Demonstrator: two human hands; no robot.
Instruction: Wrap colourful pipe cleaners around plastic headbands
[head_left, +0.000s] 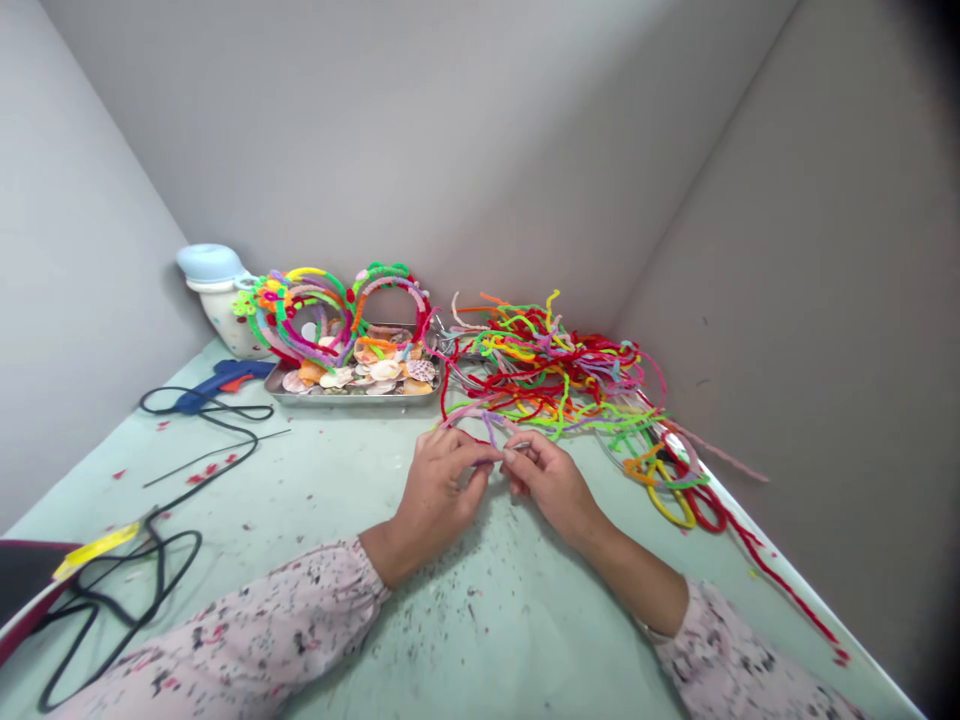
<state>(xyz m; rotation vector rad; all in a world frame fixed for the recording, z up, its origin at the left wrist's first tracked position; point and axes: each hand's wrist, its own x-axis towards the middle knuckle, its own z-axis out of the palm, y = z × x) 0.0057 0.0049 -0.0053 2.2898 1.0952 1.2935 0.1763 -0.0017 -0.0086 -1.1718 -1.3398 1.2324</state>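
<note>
My left hand (450, 475) and my right hand (546, 478) meet over the middle of the table, fingers closed in a pinch. Between them runs a fuzzy purple pipe cleaner (491, 428), gripped by both hands. It rises in a bend above the fingertips, beside a pale pink fuzzy strand (466, 412). How the strands join is hidden behind the fingers. Just beyond the hands lies a tangled heap of coloured pipe cleaners (555, 360) in red, green, yellow and pink.
A metal tray (352, 398) holds seashells and several headbands wrapped in pipe cleaner (390, 275). Left of it are a blue glue gun (225, 380), a lidded cup (225, 300) and a looping black cord (161, 560). Scissors with yellow and red handles (671, 500) lie right.
</note>
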